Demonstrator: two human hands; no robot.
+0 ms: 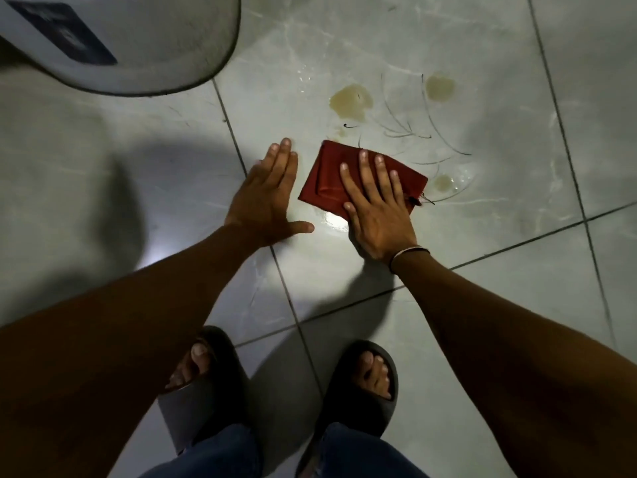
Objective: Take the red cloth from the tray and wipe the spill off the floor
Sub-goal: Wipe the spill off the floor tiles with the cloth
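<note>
A folded red cloth (327, 181) lies flat on the grey tiled floor (517, 288). My right hand (375, 208) presses down on it, fingers spread over its right half. My left hand (269, 198) rests flat on the bare tile just left of the cloth, fingers apart, holding nothing. Yellowish-brown spill patches sit beyond the cloth: a large one (351, 100), another at the far right (439, 86), and a small one (443, 182) beside the cloth's right corner. A wet sheen shows on the tile near my right thumb. No tray is clearly visible.
A large white rounded object (155, 46) with a dark label fills the top left corner. Thin dark curved streaks (413, 132) mark the tile past the cloth. My feet in dark sandals (365, 384) stand on the tiles at the bottom.
</note>
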